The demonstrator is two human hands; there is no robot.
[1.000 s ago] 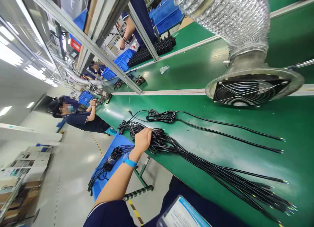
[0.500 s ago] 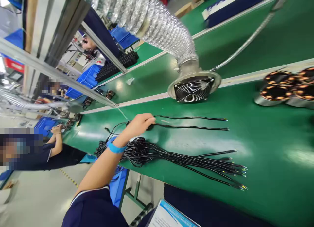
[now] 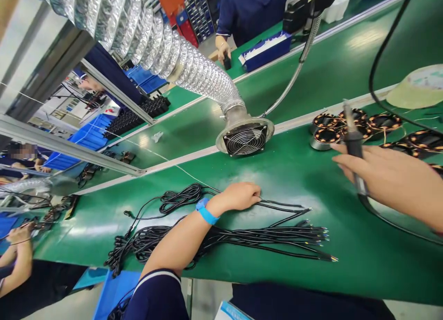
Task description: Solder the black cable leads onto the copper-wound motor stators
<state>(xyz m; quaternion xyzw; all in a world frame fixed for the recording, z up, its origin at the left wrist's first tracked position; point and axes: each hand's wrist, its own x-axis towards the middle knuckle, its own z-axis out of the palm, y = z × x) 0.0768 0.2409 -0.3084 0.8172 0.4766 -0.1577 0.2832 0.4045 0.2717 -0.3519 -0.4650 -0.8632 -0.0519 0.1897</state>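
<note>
My left hand (image 3: 242, 195) is closed on a thin silvery solder wire (image 3: 188, 173), which runs in from the upper left. Just under its fingertips lie the ends of black cables (image 3: 282, 203). Gripped in my right hand (image 3: 398, 181) is a soldering iron (image 3: 353, 147), its tip pointing up and away, close to copper-wound stators (image 3: 325, 136). A coiled black cable (image 3: 182, 197) lies behind my left wrist. Below my forearm spreads a bundle of black cables (image 3: 249, 239), its bared coloured ends pointing right.
A fume extractor fan (image 3: 246, 140) on a silver flexible duct (image 3: 194, 63) hangs over the green table (image 3: 380, 274). A metal rail (image 3: 294, 121) crosses behind it. Across the table a person's hand (image 3: 224, 51) holds a dark part. Another person's hands (image 3: 22, 237) are at far left.
My right hand has come into view at the right with the soldering iron. My left hand has moved right along the cables, uncovering the coil. The camera view has shifted too.
</note>
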